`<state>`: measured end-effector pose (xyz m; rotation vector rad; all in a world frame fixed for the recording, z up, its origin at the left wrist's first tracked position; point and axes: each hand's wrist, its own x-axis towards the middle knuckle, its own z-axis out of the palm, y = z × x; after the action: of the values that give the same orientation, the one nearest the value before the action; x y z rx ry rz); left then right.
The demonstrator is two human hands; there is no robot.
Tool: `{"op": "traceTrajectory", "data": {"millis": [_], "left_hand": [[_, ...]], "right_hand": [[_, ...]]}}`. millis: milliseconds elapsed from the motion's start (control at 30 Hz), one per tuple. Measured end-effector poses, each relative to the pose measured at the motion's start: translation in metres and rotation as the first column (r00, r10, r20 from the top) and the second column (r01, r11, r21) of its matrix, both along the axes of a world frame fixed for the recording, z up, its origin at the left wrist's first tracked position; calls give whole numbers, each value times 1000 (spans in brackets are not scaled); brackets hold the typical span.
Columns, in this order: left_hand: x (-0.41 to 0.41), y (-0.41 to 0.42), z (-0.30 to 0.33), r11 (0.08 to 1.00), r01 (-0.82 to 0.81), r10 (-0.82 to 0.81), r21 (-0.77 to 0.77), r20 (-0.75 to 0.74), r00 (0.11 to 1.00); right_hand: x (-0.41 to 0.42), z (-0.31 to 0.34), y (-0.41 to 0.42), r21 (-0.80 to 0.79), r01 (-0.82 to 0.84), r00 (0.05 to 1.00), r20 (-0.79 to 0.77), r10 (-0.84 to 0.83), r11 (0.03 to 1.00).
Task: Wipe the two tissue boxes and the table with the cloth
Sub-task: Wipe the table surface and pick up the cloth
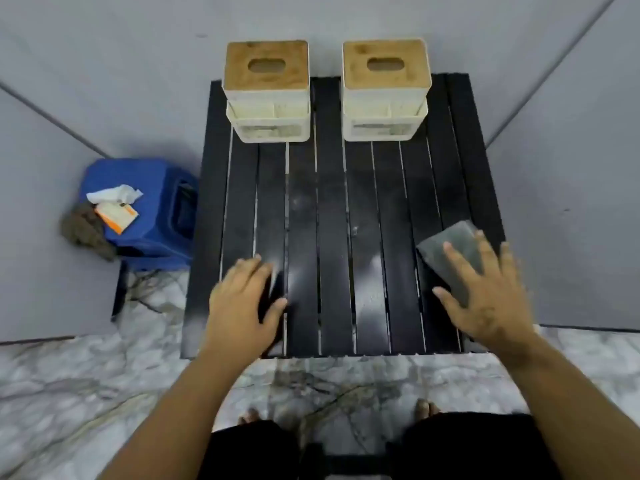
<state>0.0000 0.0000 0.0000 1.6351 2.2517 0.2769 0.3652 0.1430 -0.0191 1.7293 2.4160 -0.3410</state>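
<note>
Black slatted table (332, 202) | two tissue boxes (266, 91) (386, 90) side by side at far edge | right hand (485, 292) flat on grey cloth (450, 247) | left hand (242, 303) on near slats | blue stool (149, 216) at left

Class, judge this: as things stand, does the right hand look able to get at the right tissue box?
Probably yes. The right hand lies spread on the cloth near the table's front, and only bare slats separate it from the right tissue box at the back; nothing stands between.
</note>
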Motion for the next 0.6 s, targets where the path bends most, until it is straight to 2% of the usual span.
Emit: {"op": "traceTrajectory", "data": {"millis": [100,300,600], "left_hand": [[-13,20,-39,999,42,-41,26,-46,998],[-16,20,-87,976,79,-57,204,-113,992],[-15,23,-90,984,44,-24,172,-119,993]], "right_hand": [[-2,-32,17,-7,21,999,-41,-21,1000],[-2,-68,41,96,-50,991,-118,62,994],[1,-77,39,106,-42,973,-220,64,993]]}}
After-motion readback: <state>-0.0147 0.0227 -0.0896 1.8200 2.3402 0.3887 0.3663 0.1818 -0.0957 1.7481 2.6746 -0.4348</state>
